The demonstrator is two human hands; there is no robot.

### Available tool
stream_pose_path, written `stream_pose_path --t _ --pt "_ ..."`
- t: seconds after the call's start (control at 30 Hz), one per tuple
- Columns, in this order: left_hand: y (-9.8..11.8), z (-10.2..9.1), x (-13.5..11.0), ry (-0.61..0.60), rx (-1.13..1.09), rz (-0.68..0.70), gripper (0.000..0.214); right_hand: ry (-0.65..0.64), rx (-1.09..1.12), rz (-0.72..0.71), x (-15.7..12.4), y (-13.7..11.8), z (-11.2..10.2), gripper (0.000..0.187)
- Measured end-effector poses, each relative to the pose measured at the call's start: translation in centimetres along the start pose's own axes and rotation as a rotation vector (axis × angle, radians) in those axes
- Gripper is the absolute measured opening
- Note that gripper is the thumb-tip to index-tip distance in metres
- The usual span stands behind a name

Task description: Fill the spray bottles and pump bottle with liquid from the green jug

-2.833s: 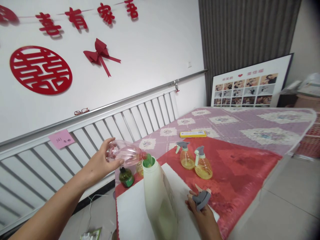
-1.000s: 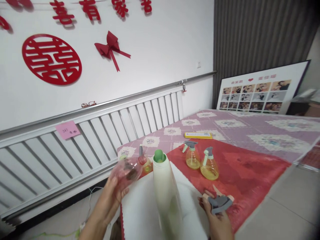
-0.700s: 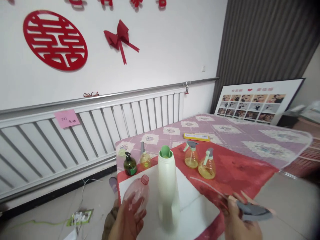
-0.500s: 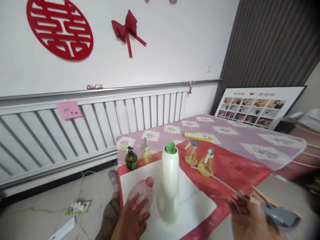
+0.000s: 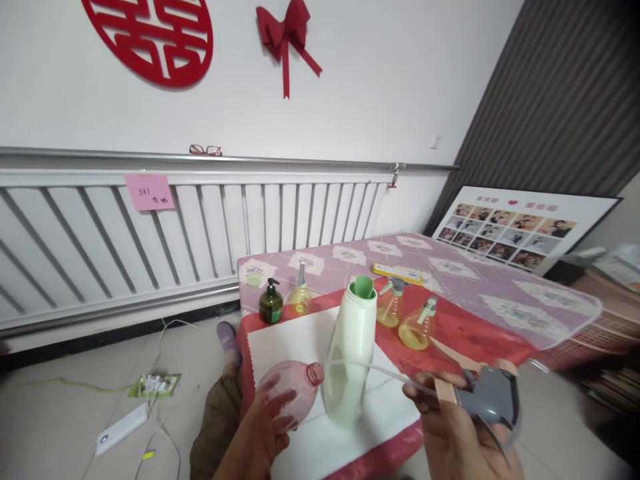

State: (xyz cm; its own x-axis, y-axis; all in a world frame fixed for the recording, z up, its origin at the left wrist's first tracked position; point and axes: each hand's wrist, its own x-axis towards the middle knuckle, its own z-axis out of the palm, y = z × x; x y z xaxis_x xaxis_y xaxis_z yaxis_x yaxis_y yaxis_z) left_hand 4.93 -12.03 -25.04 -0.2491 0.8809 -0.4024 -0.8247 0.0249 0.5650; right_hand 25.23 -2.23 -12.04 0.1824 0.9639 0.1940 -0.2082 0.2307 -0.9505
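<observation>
My left hand (image 5: pixel 267 427) is wrapped round a clear pink bottle (image 5: pixel 293 387), tilted so that its open threaded neck points to the right. In my right hand (image 5: pixel 455 427) is a grey spray head (image 5: pixel 493 400) with peach-coloured parts. Its thin clear tube (image 5: pixel 380 369) reaches left, across the front of a tall pale green bottle (image 5: pixel 353 347), and its tip is close to the pink bottle's mouth. A green cup-like piece (image 5: pixel 363 288) sits in the top of the tall bottle, which stands upright between my hands.
Two spray bottles with yellow liquid, one nearer (image 5: pixel 417 328) and one farther (image 5: pixel 390 310), stand right of the tall bottle. A dark green pump bottle (image 5: pixel 271 307) and a small yellow-liquid bottle (image 5: pixel 300 300) stand left. A yellow-edged box (image 5: pixel 397 273) lies behind. White paper (image 5: pixel 280 337) covers red cloth.
My right hand has moved left with the spray head, bringing its tube tip close to the pink bottle's neck. The pink bottle has tipped further to the right. The view has shifted.
</observation>
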Motion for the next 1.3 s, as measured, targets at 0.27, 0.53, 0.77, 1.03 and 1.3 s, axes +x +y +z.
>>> stream_pose_path --t 0.27,0.53,0.77,1.03,1.3 --pt "0.6 -0.6 -0.6 -0.023 0.009 0.009 0.062 -0.004 0.147 -0.023 -0.6 0.2 1.0 0.038" --pt "0.2 -1.3 -0.2 -0.087 0.086 0.038 0.072 -0.252 -0.125 0.099 -1.6 3.9 1.4 0.037" --pt "-1.2 -1.5 0.1 -0.101 0.061 -0.002 0.081 -0.570 -0.251 0.088 -3.0 4.8 1.7 0.041" --pt "-2.3 -2.5 1.1 -0.136 0.115 -0.087 0.088 -0.687 -0.325 0.060 -2.2 5.3 0.1 0.042" --pt "-1.2 -0.7 -0.9 -0.091 0.238 -0.080 0.092 -0.746 -0.327 0.029 -2.0 4.2 -0.4 0.038"
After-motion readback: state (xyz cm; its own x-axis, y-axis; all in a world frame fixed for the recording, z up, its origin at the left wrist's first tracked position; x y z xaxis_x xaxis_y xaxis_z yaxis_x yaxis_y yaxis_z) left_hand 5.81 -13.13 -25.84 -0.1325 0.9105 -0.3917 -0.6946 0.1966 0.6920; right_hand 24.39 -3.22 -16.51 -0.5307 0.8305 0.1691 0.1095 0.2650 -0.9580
